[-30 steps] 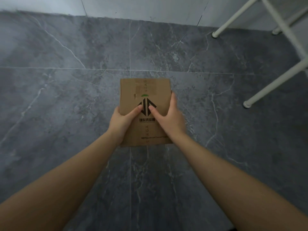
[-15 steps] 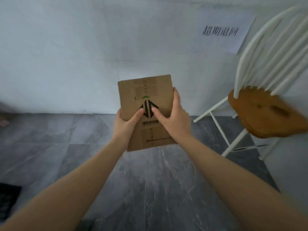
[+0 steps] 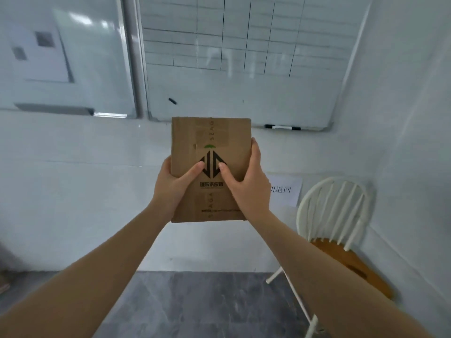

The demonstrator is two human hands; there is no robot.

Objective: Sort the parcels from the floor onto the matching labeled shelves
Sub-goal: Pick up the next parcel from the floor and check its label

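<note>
From the head view, both hands are holding a flat cardboard parcel [image 3: 211,167] up in front of a white wall, well above the grey floor [image 3: 195,303]. The left hand [image 3: 172,185] is forming one grip on the parcel's left edge, thumb pressing across the printed face, fingers wrapping behind. The right hand [image 3: 246,184] is clamping the right edge the same way, its thumb lying on the black diamond logo (the two thumb tips are nearly meeting there). Above and behind the grip a whiteboard [image 3: 244,57] with a ruled grid is hanging, a marker [image 3: 282,127] lying in its tray just right of the parcel's top. Lower right of the grip, a white spindle-back chair [image 3: 334,215] with a wooden seat is standing below a paper note [image 3: 289,191] on the wall.
</note>
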